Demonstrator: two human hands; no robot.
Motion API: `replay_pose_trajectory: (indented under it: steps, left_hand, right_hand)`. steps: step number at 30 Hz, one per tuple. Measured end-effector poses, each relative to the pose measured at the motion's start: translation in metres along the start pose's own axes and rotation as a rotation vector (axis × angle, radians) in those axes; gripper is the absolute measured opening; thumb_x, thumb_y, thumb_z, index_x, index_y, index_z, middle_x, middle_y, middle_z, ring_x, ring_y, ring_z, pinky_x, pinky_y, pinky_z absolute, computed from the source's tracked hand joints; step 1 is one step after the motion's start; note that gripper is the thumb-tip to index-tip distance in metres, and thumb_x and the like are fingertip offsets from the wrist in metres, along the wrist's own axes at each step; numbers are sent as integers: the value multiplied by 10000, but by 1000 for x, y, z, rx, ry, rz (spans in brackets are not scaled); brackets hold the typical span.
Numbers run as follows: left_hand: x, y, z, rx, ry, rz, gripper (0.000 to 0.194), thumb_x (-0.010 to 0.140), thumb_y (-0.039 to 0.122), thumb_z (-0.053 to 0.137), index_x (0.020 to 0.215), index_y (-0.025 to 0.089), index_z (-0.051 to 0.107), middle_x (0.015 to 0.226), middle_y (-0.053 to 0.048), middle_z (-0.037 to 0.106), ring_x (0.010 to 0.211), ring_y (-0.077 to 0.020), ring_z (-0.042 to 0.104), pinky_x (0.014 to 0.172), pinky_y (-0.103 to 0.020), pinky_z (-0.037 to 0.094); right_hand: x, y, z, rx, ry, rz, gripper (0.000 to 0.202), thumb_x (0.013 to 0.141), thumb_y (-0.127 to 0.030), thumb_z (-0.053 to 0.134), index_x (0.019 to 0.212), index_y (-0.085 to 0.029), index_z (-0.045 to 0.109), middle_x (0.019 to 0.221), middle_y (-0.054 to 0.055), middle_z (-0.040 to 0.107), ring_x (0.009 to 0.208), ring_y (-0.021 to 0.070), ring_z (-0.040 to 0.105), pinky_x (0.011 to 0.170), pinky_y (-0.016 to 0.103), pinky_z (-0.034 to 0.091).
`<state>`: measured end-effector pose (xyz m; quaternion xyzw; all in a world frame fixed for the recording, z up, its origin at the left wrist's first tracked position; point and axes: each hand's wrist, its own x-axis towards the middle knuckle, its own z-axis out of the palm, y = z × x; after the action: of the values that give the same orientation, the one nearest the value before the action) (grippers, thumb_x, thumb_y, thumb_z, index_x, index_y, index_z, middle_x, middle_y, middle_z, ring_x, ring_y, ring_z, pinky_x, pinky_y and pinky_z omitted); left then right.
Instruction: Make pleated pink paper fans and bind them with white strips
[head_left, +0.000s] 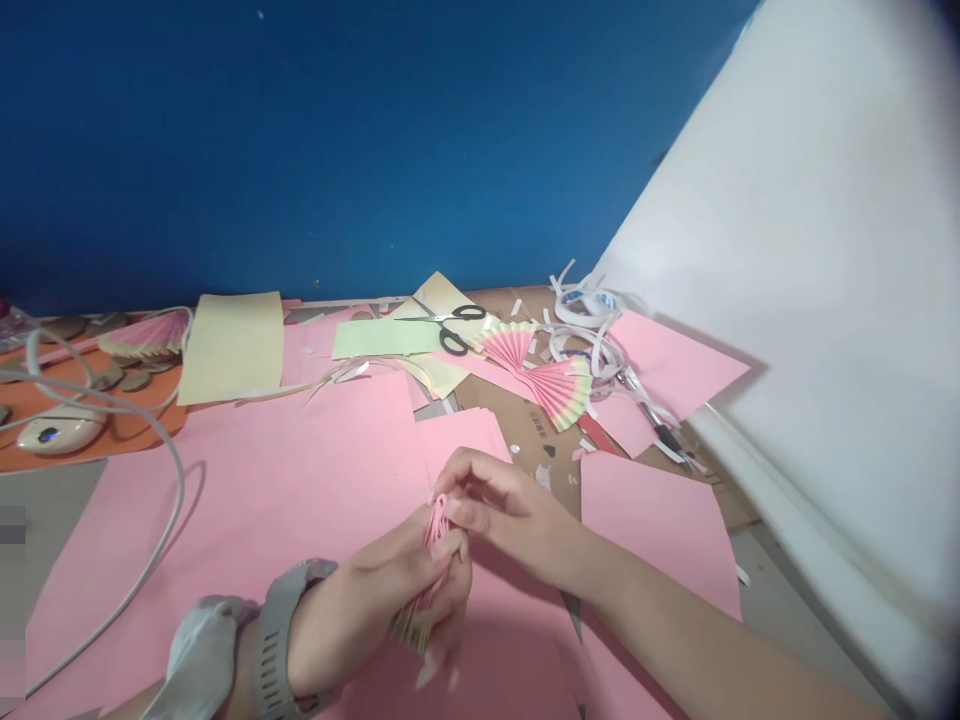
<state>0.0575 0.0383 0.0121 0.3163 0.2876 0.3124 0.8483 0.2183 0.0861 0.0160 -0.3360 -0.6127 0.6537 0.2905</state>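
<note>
A pleated pink paper fan with a greenish-yellow lower edge is squeezed together between both hands. My left hand, with a grey watch strap on its wrist, is closed around the folded pleats. At the fan's upper end, my right hand pinches the looped fold between thumb and fingers. Part of the fan is hidden behind the left fingers. Below the hands spread large pink paper sheets. Farther off lies a finished-looking bow of pleated pink paper with pale green edges.
Black-handled scissors rest on a pale green strip. White tape strips and rolls are tangled near a pen-like tool. A white cable loops at left beside a computer mouse. A blue wall stands behind.
</note>
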Motion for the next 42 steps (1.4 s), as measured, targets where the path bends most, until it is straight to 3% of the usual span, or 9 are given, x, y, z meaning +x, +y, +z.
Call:
replay_pose_trajectory:
  steps: [6, 14, 20, 23, 27, 30, 34, 38, 42]
  left_hand:
    - [-4, -2, -2, 154, -13, -17, 202, 914, 368, 426, 804, 201, 454, 540, 76, 369, 389, -55, 333, 443, -198, 349]
    - [-2, -3, 2, 550, 250, 53, 251, 895, 381, 448, 732, 191, 459, 640, 32, 398, 555, -98, 329, 508, -224, 321]
    - [-1, 7, 7, 656, 209, 40, 216, 886, 363, 456, 827, 188, 569, 525, 46, 421, 487, -107, 368, 495, -234, 326]
    - [-1, 6, 5, 849, 355, 103, 176, 828, 362, 559, 900, 213, 619, 508, 19, 551, 543, -159, 507, 560, -257, 374]
    - [-2, 6, -1, 1083, 596, 314, 168, 732, 294, 679, 894, 247, 674, 791, -32, 684, 701, -201, 582, 645, -270, 388]
    - [-2, 8, -4, 1205, 524, 440, 46, 762, 228, 642, 786, 230, 681, 728, -41, 651, 701, -203, 551, 692, -293, 374]
    - [-1, 9, -6, 1373, 413, 523, 128, 828, 172, 537, 748, 207, 631, 713, -43, 619, 713, -205, 521, 750, -340, 363]
    - [1, 8, -8, 1473, 417, 584, 158, 852, 139, 484, 715, 183, 549, 683, -23, 584, 678, -176, 502, 719, -337, 371]
    - [0, 9, -7, 1494, 427, 608, 74, 840, 131, 505, 809, 173, 557, 740, -23, 603, 732, -173, 523, 777, -353, 376]
  right_hand:
    - [0, 3, 1, 116, -27, 7, 195, 841, -334, 591, 788, -179, 486, 698, -33, 521, 637, 94, 515, 631, 235, 403]
    - [-2, 4, 3, -145, 143, -122, 202, 885, -346, 515, 758, -193, 478, 748, -17, 476, 681, 108, 467, 642, 242, 399]
    - [-3, 1, 0, -230, 17, -186, 166, 895, -312, 508, 801, -188, 567, 805, 8, 532, 760, 128, 510, 723, 273, 417]
    - [-4, 0, 0, -238, 67, -141, 205, 894, -328, 511, 754, -185, 558, 755, 0, 539, 723, 123, 515, 678, 261, 413]
    - [-5, 0, 2, -142, 82, -111, 188, 894, -342, 509, 803, -186, 560, 762, -8, 558, 697, 111, 533, 654, 241, 422]
    - [-6, 1, 2, -146, 93, -112, 172, 896, -320, 514, 806, -183, 567, 770, -6, 569, 719, 113, 538, 669, 238, 416]
    - [-7, 4, 2, -140, 97, -89, 168, 898, -304, 514, 792, -182, 558, 754, -11, 559, 707, 111, 524, 659, 239, 404]
    - [-5, 3, 1, -118, 75, -71, 132, 898, -303, 513, 836, -192, 546, 785, -12, 563, 725, 113, 535, 672, 244, 419]
    - [-3, -2, -1, -312, 93, -135, 52, 852, -242, 592, 836, -202, 562, 836, -22, 566, 783, 104, 530, 733, 234, 399]
